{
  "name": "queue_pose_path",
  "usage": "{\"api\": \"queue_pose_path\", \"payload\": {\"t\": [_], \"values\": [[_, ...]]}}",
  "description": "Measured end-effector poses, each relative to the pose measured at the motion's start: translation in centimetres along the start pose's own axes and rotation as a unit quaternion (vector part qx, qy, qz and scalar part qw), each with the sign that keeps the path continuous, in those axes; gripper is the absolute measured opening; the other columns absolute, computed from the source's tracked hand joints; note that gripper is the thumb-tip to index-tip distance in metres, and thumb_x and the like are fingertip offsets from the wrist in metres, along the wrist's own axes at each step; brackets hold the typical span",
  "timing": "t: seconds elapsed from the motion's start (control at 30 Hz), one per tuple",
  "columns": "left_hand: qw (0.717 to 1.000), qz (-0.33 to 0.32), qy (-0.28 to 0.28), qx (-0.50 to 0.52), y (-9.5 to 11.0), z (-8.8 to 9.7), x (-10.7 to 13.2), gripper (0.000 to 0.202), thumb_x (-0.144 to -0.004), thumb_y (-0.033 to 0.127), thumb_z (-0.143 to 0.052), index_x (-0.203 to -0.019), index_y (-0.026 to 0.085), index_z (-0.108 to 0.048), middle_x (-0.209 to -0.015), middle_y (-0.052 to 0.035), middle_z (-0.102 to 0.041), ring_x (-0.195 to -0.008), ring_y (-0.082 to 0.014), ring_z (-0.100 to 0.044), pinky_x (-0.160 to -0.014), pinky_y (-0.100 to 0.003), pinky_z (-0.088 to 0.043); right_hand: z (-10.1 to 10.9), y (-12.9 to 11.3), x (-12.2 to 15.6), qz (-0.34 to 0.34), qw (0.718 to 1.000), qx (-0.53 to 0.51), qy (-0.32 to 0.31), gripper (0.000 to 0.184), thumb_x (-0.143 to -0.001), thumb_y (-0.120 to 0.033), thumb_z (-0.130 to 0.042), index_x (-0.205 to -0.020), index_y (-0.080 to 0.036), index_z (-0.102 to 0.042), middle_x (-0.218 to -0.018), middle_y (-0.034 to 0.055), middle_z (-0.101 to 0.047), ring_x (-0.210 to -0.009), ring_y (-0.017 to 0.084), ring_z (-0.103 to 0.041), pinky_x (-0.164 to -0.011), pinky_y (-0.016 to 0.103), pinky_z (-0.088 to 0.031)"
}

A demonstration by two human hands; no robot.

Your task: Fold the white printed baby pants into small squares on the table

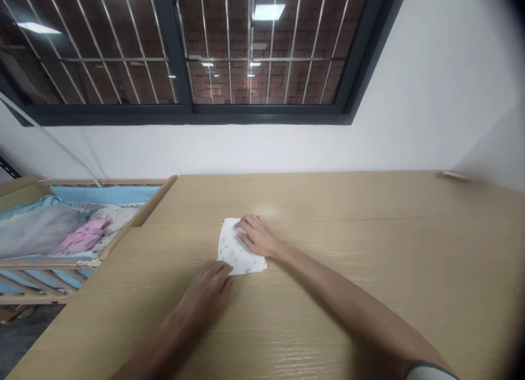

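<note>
A small white cloth with a tiny printed pattern lies folded on the pale wooden tabletop. My right hand rests over its upper right part, fingers stretched across the fabric and the thumb apart. At the lower left corner of the cloth is my left hand, its fingers bent together onto that edge. Part of the cloth is hidden under the right hand.
To the left stands a wooden crib with blue lining, holding pink clothing and pale bedding. A seam crosses the tabletop. Behind it are a white wall and a barred window. A small flat object lies at the far right.
</note>
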State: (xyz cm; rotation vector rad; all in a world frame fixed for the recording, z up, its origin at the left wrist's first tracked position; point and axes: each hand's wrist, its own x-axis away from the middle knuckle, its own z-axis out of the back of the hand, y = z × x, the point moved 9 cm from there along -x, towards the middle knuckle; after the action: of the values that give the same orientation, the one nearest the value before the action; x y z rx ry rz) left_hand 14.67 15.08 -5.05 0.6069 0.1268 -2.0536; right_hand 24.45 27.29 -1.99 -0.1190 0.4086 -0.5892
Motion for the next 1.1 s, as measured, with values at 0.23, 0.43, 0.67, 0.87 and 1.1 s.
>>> {"api": "queue_pose_path", "payload": {"t": [0.23,0.43,0.67,0.87,1.1], "values": [[0.997,-0.062,0.035,-0.03,-1.4,0.5,-0.3,0.022,-0.098,0.013,-0.041,-0.091,0.019,-0.062,-0.102,-0.0097,-0.071,-0.094,-0.0247,-0.068,-0.084,-0.042,-0.056,1.3,-3.7,5.4,0.01,0.999,0.001,-0.035,0.044,-0.093,-0.058,-0.057,-0.109,-0.017,-0.064,-0.11,0.0136,-0.065,-0.103,0.029,-0.058,-0.098,0.047,-0.037],[0.999,-0.021,0.048,-0.01,-2.4,-0.2,-0.7,0.022,-0.102,0.015,-0.037,-0.1,0.018,-0.058,-0.106,-0.0109,-0.07,-0.103,-0.0246,-0.066,-0.091,-0.043,-0.054,1.1,-3.0,6.6,0.031,0.999,-0.017,-0.034,0.046,-0.081,-0.028,-0.066,-0.124,-0.015,-0.057,-0.122,0.0151,-0.063,-0.111,0.031,-0.056,-0.102,0.047,-0.035],[0.994,0.049,-0.016,0.093,-3.5,0.4,-0.8,0.03,-0.106,0.029,-0.029,-0.106,0.02,-0.058,-0.103,-0.0097,-0.07,-0.099,-0.0253,-0.066,-0.09,-0.044,-0.053,0.7,-1.4,7.4,-0.015,0.996,-0.074,0.052,0.026,-0.089,-0.011,-0.047,-0.11,-0.019,-0.06,-0.103,0.0092,-0.068,-0.098,0.025,-0.06,-0.095,0.043,-0.039],[0.966,0.107,-0.073,0.226,-4.4,0.9,-0.5,0.042,-0.092,0.051,-0.061,-0.123,0.023,-0.059,-0.125,-0.0093,-0.066,-0.116,-0.0293,-0.06,-0.101,-0.044,-0.048,1.4,0.2,8.0,-0.114,0.975,-0.165,0.095,0.019,-0.099,-0.033,-0.048,-0.091,-0.02,-0.059,-0.083,0.0044,-0.064,-0.078,0.021,-0.057,-0.073,0.034,-0.043],[0.924,0.241,0.003,0.296,-6.8,-1.4,-1.8,0.038,-0.096,0.052,-0.047,-0.097,0.02,-0.067,-0.094,-0.0053,-0.075,-0.085,-0.0228,-0.07,-0.074,-0.031,-0.054,0.5,3.5,8.2,-0.23,0.92,-0.277,0.153,0.033,-0.094,-0.053,-0.056,-0.094,-0.02,-0.059,-0.072,-0.0005,-0.056,-0.064,0.017,-0.052,-0.059,0.029,-0.039]]}}
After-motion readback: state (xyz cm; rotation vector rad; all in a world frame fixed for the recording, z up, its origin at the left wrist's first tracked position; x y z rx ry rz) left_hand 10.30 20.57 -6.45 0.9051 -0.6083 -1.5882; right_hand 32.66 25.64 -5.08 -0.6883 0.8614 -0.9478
